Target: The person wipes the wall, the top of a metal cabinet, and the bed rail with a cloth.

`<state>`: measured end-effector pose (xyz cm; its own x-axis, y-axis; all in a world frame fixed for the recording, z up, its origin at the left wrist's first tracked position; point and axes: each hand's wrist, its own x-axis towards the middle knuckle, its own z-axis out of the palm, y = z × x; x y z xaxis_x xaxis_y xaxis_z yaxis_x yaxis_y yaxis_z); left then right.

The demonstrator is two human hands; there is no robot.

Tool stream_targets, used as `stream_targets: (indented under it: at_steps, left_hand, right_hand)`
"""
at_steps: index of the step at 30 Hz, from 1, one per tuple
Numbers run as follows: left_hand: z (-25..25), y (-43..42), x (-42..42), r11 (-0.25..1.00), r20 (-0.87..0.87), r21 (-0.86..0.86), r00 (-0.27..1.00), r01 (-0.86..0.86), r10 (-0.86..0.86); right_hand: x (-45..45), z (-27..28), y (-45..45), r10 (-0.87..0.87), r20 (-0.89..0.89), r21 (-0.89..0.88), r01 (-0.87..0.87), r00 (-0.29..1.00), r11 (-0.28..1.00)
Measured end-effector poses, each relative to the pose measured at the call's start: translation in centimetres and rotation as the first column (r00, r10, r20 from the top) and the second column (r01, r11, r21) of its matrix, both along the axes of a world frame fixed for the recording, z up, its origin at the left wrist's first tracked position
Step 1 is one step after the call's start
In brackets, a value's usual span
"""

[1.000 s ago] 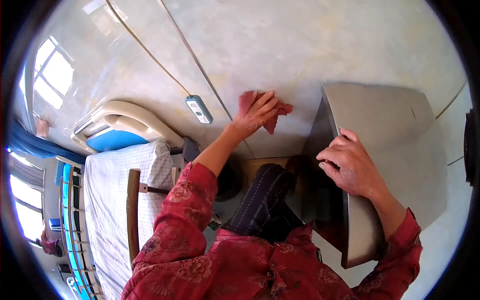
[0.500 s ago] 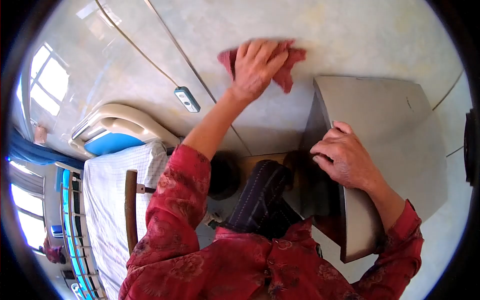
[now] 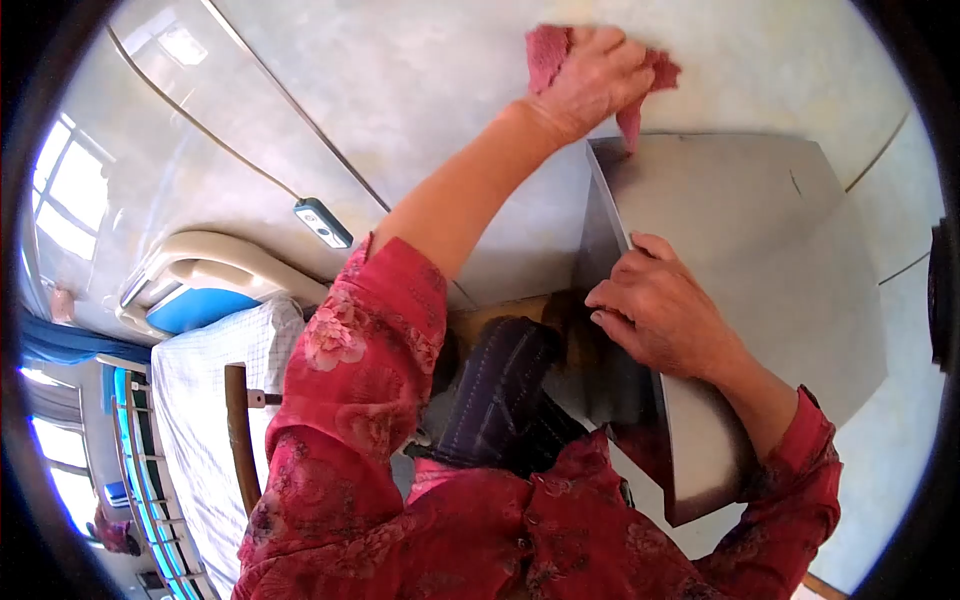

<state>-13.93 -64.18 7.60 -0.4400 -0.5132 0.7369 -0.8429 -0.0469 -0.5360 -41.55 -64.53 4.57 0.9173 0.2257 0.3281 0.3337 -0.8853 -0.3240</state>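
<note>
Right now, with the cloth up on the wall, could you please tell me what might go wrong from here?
The left hand has the cloth near the cabinet's back edge, so its dangling tip might catch there. The right hand rests at another edge of the cabinet; leaning hard could make it slip. The corded box is on the same wall, so a wide sweep might knock it.

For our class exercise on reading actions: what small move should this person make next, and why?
Probably slide the reddish cloth a little along the wall: the left hand holds it, seemingly against that surface, while the right hand is at the edge of the cabinet, clear of the cloth.
</note>
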Motion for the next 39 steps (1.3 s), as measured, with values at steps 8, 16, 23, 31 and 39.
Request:
stream_targets:
  at_steps: [8, 16, 23, 31, 39]
  left_hand:
    - [-4.9, 2.7, -1.2, 0.960, -0.032, 0.264, 0.994, -0.089, 0.101]
    - [-6.5, 3.9, -1.6, 0.965, -0.033, 0.131, 0.972, -0.228, 0.234]
    - [-7.6, 7.6, -0.4, 0.947, 0.058, 0.125, 0.955, -0.296, 0.291]
    - [-15.2, 17.8, 2.8, 0.930, -0.099, 0.232, 0.944, -0.285, 0.314]
    - [-21.3, 31.4, 5.0, 0.708, -0.100, 0.526, 0.792, -0.471, 0.602]
  right_hand:
    - [0.3, -0.1, 0.3, 0.000, 0.036, -0.011, 0.000, 0.999, 1.000]
    - [0.5, -0.7, 0.7, 0.010, 0.027, 0.051, -0.011, 1.000, 0.999]
    - [0.3, -0.9, 0.7, 0.006, -0.021, 0.044, -0.005, 1.000, 0.999]
    - [0.6, -0.9, 1.4, -0.045, -0.041, 0.070, 0.048, 0.998, 0.996]
    - [0.7, -0.5, 1.7, -0.056, -0.059, 0.052, 0.059, 0.997, 0.997]
